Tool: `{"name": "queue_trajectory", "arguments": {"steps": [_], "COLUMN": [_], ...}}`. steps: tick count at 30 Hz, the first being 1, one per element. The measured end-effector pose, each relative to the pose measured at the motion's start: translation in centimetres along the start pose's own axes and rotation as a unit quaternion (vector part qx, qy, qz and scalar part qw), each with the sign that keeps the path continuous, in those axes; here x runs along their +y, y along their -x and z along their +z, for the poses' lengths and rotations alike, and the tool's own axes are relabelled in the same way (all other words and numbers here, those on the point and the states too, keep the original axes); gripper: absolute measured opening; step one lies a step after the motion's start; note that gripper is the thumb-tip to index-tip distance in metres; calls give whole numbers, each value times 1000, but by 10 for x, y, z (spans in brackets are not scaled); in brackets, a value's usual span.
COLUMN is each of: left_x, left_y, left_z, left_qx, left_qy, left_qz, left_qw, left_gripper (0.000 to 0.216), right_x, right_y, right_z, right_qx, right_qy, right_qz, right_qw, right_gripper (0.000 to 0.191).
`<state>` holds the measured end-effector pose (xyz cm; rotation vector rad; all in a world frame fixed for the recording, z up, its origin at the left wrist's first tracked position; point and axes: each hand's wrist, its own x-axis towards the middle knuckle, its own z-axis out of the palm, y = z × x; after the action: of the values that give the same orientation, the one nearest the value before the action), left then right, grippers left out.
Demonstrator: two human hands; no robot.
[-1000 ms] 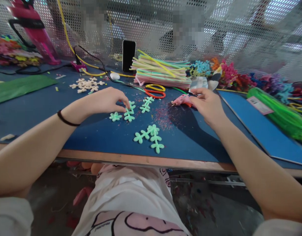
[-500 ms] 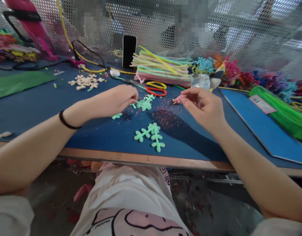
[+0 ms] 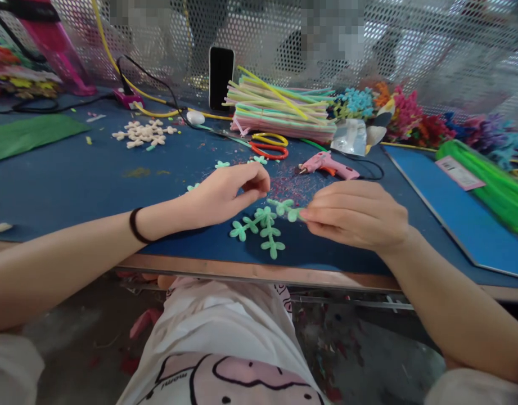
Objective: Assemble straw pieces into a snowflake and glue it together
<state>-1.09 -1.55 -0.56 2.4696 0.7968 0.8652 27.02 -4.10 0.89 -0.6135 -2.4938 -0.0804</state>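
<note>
My left hand (image 3: 227,191) and my right hand (image 3: 355,215) both pinch a small mint-green leafy sprig (image 3: 286,207), held just above the blue table mat (image 3: 73,180). A larger mint-green branched sprig (image 3: 262,229) lies on the mat right beneath them, near the front edge. A few loose mint-green pieces (image 3: 221,165) lie behind my left hand. A pink glue gun (image 3: 328,165) rests on the mat beyond my right hand.
Red and yellow scissors (image 3: 267,144), a bundle of pastel sticks (image 3: 279,109), an upright phone (image 3: 221,70) and cream flower pieces (image 3: 144,133) lie further back. Bright pipe-cleaner shapes (image 3: 402,118) and a green bundle (image 3: 490,180) fill the right side. A perforated screen (image 3: 410,45) closes the back.
My left hand lifted a mint-green sprig from the mat and brought it toward me. My right hand left the glue gun and came in to grip the sprig's other end.
</note>
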Motion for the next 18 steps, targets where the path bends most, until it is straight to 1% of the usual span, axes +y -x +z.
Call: {"name": "queue_trajectory", "arguments": {"steps": [2,3,5,7,9,10,13,18], "left_x": [-3,-5,-6,-7,-8,-8,-11,-15], "left_y": [-1,-1,-3,-5,-6,-7,-7,-4], "left_z": [0,0,0,0,0,1,2,-2], "left_qx": [-1,-4,-14,-22,-22,-19,-8,1], "left_qy": [16,17,4,-13,-27,-35,-66,-88], "left_qz": [-7,-8,-6,3,18,25,22,-62], "left_qw": [1000,1000,1000,1000,999,999,998,994], "left_gripper": [12,15,16,15,16,17,18,18], "right_x": [2,3,6,8,7,6,1,-1], "right_y": [1,1,0,0,2,4,10,11], "right_z": [-3,-4,-7,-8,-7,-6,-3,-1], "right_qx": [9,17,32,36,34,34,35,15], "right_qy": [-5,0,36,95,145,156,161,151], "right_qz": [-11,-34,-121,-225,-289,-295,-271,-278], "right_qw": [1000,999,992,969,946,942,948,949], "right_gripper": [7,9,14,14,12,10,8,6]}}
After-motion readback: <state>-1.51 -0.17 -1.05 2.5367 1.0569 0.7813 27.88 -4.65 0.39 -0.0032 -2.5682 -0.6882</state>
